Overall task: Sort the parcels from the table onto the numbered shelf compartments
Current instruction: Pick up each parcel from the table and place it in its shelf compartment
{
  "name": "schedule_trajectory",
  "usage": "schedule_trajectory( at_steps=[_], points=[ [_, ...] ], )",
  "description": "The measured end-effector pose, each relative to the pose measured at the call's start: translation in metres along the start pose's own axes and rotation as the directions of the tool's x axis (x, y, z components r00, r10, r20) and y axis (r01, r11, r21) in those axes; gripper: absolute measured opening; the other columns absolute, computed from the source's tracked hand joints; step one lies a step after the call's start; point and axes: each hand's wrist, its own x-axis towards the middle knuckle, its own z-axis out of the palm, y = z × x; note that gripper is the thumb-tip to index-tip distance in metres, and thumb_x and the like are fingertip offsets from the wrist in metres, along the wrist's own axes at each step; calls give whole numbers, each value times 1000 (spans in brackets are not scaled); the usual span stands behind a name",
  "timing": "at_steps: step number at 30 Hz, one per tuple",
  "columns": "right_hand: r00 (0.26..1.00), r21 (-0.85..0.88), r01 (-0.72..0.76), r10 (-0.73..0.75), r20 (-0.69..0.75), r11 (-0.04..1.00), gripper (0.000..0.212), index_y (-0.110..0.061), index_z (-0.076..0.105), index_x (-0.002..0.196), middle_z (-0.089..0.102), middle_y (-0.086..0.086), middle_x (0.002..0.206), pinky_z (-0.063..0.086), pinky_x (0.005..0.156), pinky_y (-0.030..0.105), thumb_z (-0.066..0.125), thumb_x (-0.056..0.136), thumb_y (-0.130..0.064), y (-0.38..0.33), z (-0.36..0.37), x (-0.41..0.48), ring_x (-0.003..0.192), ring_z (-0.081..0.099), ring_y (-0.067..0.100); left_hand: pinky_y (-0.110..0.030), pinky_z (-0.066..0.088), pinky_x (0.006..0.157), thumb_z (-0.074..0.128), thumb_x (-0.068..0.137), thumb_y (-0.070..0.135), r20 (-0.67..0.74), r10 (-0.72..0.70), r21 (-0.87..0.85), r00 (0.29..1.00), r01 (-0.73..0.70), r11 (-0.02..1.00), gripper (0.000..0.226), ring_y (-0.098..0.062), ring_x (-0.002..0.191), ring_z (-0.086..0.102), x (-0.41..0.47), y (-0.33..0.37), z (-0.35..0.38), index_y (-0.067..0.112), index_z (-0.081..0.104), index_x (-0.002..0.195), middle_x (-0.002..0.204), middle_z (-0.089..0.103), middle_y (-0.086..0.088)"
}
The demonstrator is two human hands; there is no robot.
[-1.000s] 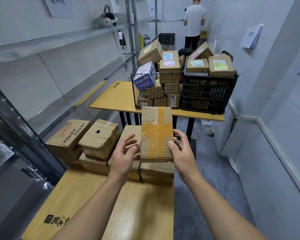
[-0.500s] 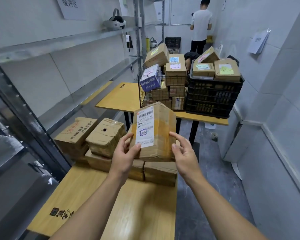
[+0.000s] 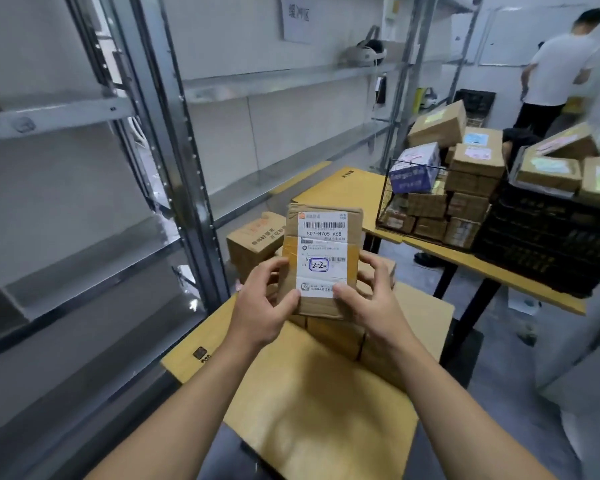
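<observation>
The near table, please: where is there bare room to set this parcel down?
The near table is bare in front, between the stacked parcels and its near edge. The far table is bare at its left end, beside the wire basket. Crowded: basket and black crate fill the rest there.

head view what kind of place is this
Likely a parcel sorting or pickup room: metal shelving, cardboard parcels piled in a wire basket and black crate, and a barcoded shipping label on the held parcel.
</observation>
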Motion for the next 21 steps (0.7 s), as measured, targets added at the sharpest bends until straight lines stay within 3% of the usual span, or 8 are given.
schedule_trajectory(
  at_steps=[2, 4, 6, 9, 13, 17, 21],
  points=[
    [999, 0, 27, -27, 37, 1000, 73, -44, 38, 132, 57, -4, 132, 58, 91, 36, 85, 77, -40, 0, 25, 3, 114, 63, 10, -17, 48, 83, 70, 81, 34, -52, 2, 25, 999, -1, 1000, 50, -2, 111, 54, -8, -6, -22, 43, 48, 125, 125, 54, 16],
    [996, 14, 48, -49, 81, 999, 68, -43, 37, 130, 58, -6, 126, 55, 82, 20, 82, 82, -26, -4, 52, 2, 109, 63, 4, -11, 46, 81, 72, 84, 27, -100, -9, 50, 995, 15, 999, 50, -3, 110, 55, -18, -12, -45, 41, 48, 126, 125, 54, 13],
    [991, 24, 61, -63, 120, 998, 70, -38, 36, 134, 59, -8, 125, 54, 78, 16, 82, 83, -22, -7, 81, -2, 109, 61, 1, -13, 48, 81, 72, 84, 25, -151, -13, 89, 988, 27, 996, 49, -3, 108, 56, -31, -15, -70, 36, 50, 127, 124, 54, 12],
    [982, 34, 92, -96, 165, 995, 76, -36, 36, 136, 59, -10, 125, 56, 87, 25, 86, 79, -29, -12, 130, -14, 114, 60, 3, -29, 54, 84, 73, 84, 24, -229, -26, 143, 973, 60, 988, 50, -2, 108, 55, -56, -19, -112, 34, 50, 127, 122, 54, 13],
    [963, 101, 89, -111, 244, 991, 70, -38, 37, 133, 58, -10, 122, 58, 90, 35, 83, 82, -24, -25, 195, -47, 114, 61, 10, -33, 54, 88, 73, 84, 25, -303, -48, 224, 952, 120, 967, 50, -2, 109, 54, -98, -15, -178, 31, 50, 128, 123, 53, 11],
    [932, 215, 36, -110, 345, 976, 57, -42, 45, 123, 61, -9, 117, 59, 91, 46, 80, 85, -19, -38, 258, -87, 110, 65, 17, -29, 51, 92, 68, 84, 31, -345, -67, 311, 936, 181, 933, 50, -4, 110, 54, -150, 2, -246, 31, 50, 131, 122, 50, 13],
    [898, 233, 49, -145, 415, 971, 52, -50, 50, 117, 66, -4, 120, 58, 91, 50, 82, 82, -30, -46, 312, -121, 112, 67, 19, -24, 44, 95, 66, 88, 32, -370, -94, 404, 924, 251, 880, 50, -3, 114, 50, -199, 15, -305, 31, 46, 134, 127, 50, 13]
  ],
)
